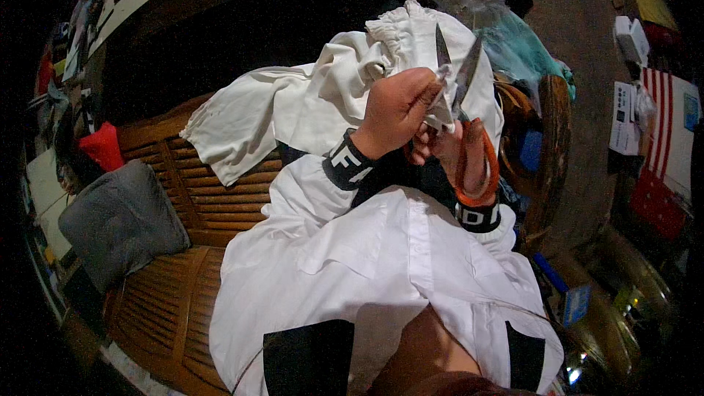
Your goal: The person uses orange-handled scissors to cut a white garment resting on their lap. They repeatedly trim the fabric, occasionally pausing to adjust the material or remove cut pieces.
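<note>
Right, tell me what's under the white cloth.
At its left end, the white cloth lies over a slatted wooden bench, and dark material shows at its lower edge. Whatever is beneath its bunched middle and right side is covered, so I can't see it.

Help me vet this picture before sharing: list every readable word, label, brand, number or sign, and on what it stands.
Black fabric left cuff: bold white capitals, partly readable, not copied here.
Black fabric right cuff: bold white capitals, partly readable, not copied here.
White rectangular box, far right: dark print, too small to read.
Flat blue rectangle, lower right: pale marks, too blurred.
</note>
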Demonstrator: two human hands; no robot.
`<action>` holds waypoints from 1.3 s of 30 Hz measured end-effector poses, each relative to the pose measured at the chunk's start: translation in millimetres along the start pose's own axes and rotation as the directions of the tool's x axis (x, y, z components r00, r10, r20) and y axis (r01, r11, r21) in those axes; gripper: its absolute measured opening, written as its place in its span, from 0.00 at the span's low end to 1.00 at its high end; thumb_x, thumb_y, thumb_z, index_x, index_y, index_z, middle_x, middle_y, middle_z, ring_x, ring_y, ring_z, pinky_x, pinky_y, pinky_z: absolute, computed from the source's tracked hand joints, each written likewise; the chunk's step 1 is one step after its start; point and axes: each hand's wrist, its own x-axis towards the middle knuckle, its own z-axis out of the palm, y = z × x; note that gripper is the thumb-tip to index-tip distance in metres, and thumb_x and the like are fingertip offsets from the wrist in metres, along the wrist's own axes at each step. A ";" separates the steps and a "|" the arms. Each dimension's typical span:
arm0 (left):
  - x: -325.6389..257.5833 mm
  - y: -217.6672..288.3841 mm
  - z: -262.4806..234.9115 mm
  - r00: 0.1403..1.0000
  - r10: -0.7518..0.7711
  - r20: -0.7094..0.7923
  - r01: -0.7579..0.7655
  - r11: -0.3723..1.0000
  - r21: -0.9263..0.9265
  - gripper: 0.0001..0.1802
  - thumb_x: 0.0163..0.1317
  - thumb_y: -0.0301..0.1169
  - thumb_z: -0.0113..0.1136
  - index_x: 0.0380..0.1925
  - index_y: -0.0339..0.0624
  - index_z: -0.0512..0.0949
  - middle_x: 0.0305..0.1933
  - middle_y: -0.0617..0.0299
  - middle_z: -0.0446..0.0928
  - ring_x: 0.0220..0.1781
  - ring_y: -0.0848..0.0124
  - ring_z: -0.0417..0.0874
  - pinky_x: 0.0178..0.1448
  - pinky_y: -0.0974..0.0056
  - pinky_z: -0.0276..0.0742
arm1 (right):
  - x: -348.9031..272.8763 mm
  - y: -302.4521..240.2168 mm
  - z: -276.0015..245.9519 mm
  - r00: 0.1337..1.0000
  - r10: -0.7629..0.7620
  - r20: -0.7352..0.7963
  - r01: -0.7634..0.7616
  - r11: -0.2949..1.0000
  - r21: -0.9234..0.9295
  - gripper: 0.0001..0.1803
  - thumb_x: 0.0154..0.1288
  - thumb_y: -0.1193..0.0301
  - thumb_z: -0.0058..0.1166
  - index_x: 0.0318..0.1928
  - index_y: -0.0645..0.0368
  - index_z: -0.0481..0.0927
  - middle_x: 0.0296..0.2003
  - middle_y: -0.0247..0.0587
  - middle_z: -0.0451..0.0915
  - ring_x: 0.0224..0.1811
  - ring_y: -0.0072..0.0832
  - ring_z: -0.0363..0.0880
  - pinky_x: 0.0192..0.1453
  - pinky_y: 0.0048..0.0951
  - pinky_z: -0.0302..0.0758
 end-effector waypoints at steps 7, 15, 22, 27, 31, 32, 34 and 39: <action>-3.9 -2.1 3.3 0.996 0.093 0.009 -0.093 0.992 0.080 0.05 0.59 0.26 0.54 0.27 0.37 0.70 0.22 0.50 0.67 0.24 0.50 0.72 0.26 0.57 0.67 | -5.6 -8.8 -8.8 0.979 0.191 0.067 -0.200 0.964 0.177 0.33 0.68 0.40 0.29 0.38 0.60 0.67 0.28 0.36 0.66 0.27 0.26 0.63 0.33 0.29 0.63; -58.8 -25.1 13.3 0.907 -0.409 -0.097 0.411 0.912 0.004 0.10 0.64 0.32 0.51 0.39 0.37 0.76 0.33 0.53 0.78 0.33 0.64 0.79 0.39 0.65 0.73 | 11.7 -41.0 -87.1 0.877 -0.376 -0.300 0.330 0.924 -0.193 0.22 0.67 0.48 0.43 0.31 0.55 0.70 0.22 0.29 0.69 0.19 0.16 0.65 0.20 0.20 0.63; -26.6 -15.8 -0.8 0.884 -0.437 0.167 0.452 0.704 -0.547 0.14 0.71 0.37 0.44 0.38 0.39 0.75 0.35 0.70 0.69 0.28 0.83 0.62 0.33 0.77 0.59 | 19.9 -6.4 -27.6 0.916 -0.302 -0.264 0.151 0.869 -0.470 0.09 0.59 0.73 0.58 0.35 0.61 0.71 0.38 0.38 0.79 0.30 0.17 0.73 0.34 0.20 0.71; -25.1 -19.5 -11.4 0.965 -0.254 0.062 0.257 0.878 -0.405 0.14 0.70 0.36 0.45 0.37 0.36 0.75 0.43 0.64 0.68 0.35 0.79 0.66 0.39 0.75 0.62 | 25.1 -3.3 -16.2 0.954 -0.094 -0.285 0.026 0.972 -0.233 0.10 0.64 0.68 0.54 0.35 0.60 0.69 0.26 0.35 0.77 0.22 0.18 0.72 0.26 0.18 0.68; -23.2 -20.2 -16.8 0.994 -0.103 -0.028 0.100 0.990 -0.099 0.12 0.68 0.33 0.47 0.36 0.36 0.75 0.43 0.59 0.69 0.42 0.70 0.71 0.46 0.69 0.66 | 25.5 1.6 -18.1 0.967 -0.038 -0.252 -0.021 0.973 -0.228 0.11 0.63 0.69 0.54 0.39 0.60 0.68 0.27 0.35 0.76 0.20 0.18 0.72 0.23 0.18 0.67; -23.0 -18.7 -16.8 0.995 -0.093 -0.042 0.090 0.995 -0.051 0.11 0.67 0.32 0.48 0.36 0.36 0.76 0.43 0.58 0.70 0.44 0.68 0.72 0.48 0.67 0.67 | 24.8 2.6 -17.1 0.969 -0.031 -0.244 -0.021 0.978 -0.208 0.12 0.62 0.70 0.55 0.40 0.60 0.67 0.28 0.36 0.76 0.20 0.18 0.72 0.23 0.18 0.68; -27.6 -23.2 -12.4 0.994 -0.067 -0.086 0.075 0.993 0.092 0.08 0.63 0.30 0.52 0.38 0.37 0.76 0.41 0.57 0.70 0.44 0.66 0.72 0.49 0.66 0.67 | 24.0 5.8 -13.1 0.973 -0.018 -0.229 -0.021 0.986 -0.167 0.14 0.59 0.72 0.57 0.41 0.60 0.67 0.32 0.38 0.76 0.20 0.18 0.73 0.22 0.19 0.69; -29.7 -4.3 -3.6 0.927 -0.022 -0.374 0.175 0.908 0.381 0.12 0.54 0.25 0.60 0.39 0.39 0.74 0.37 0.58 0.69 0.41 0.65 0.73 0.47 0.66 0.69 | 20.5 1.2 -3.0 0.969 0.024 -0.247 -0.083 0.970 -0.228 0.18 0.54 0.76 0.59 0.42 0.60 0.65 0.34 0.37 0.76 0.21 0.18 0.73 0.22 0.20 0.71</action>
